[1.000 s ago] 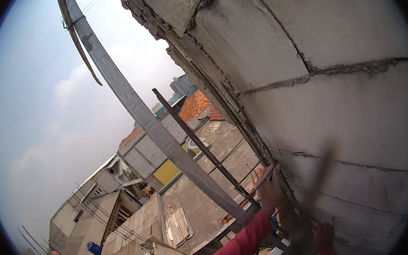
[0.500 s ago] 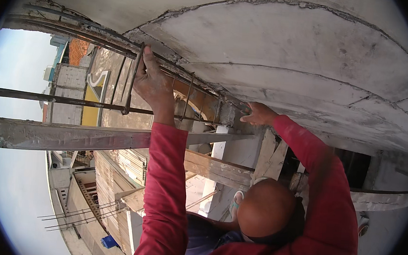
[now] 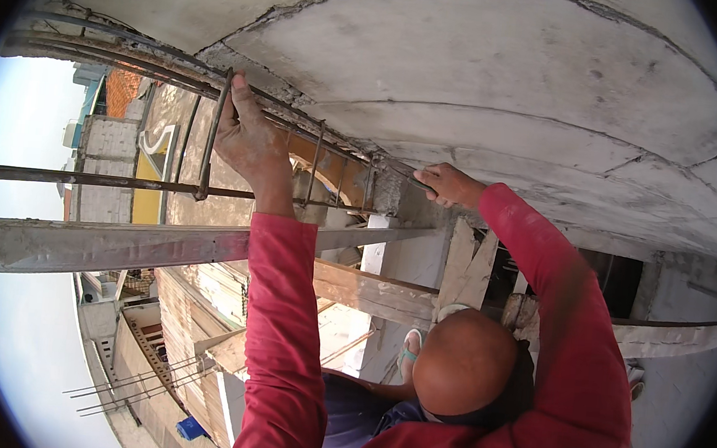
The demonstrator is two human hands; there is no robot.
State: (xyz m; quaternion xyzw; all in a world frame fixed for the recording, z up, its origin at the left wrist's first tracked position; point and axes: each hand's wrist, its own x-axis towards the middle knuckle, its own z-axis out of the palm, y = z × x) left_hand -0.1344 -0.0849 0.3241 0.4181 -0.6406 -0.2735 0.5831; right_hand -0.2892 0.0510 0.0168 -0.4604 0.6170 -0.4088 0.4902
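Note:
A steel rebar cage runs along the base of the pale wall. My left hand is closed on a rectangular rebar stirrup, its thumb near the upper corner beside the top bars. The stirrup hangs around the long bars, and its lower edge meets the lower rebar. At the right end of the cage, close to the wall, my right hand is closed around a dark steel bar. The fingers partly hide where that bar ends.
The rough concrete wall rises beside both hands. A long metal beam crosses below the cage, with a wooden plank under it. My bare knee and sandalled foot are below. Rooftops and sky show at left.
My right hand's fingers have closed around the dark bar, where they were more extended before. My left hand keeps hold of the stirrup. The whole view has shifted slightly.

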